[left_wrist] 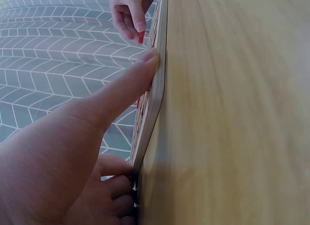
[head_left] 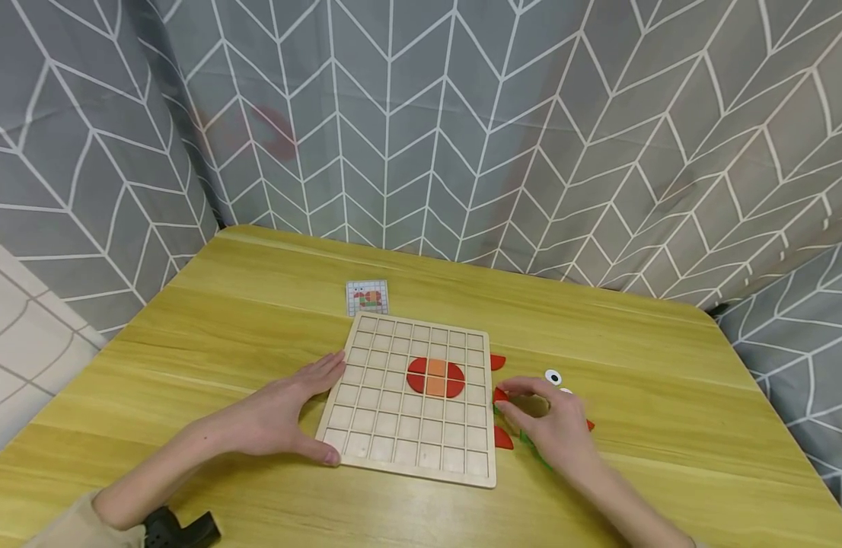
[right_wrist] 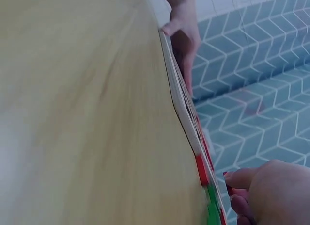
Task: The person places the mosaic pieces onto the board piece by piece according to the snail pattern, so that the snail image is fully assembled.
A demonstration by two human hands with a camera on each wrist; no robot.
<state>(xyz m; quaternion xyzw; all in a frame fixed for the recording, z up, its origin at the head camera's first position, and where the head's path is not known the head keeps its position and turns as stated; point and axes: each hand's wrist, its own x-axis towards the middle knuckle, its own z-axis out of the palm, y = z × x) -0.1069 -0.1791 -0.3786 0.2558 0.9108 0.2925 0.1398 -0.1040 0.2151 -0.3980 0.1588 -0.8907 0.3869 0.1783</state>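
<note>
The red piece (head_left: 501,395) is above the table (head_left: 277,304), near the right edge of the board (head_left: 387,377), pinched between thumb and fingers of the right hand (head_left: 558,426). A weak pinch could drop it among the loose pieces (head_left: 503,438); a bump could shift the board. The piece appears roughly parallel to the board; fingers obscure its direction and long axis. The left hand (head_left: 284,415), thumb and fingers spread, contacts the board's left side.

Left hand (head_left: 280,413) spread wide, right hand (head_left: 556,426) in a pinch, both forearms (head_left: 195,445) angled inward
</note>
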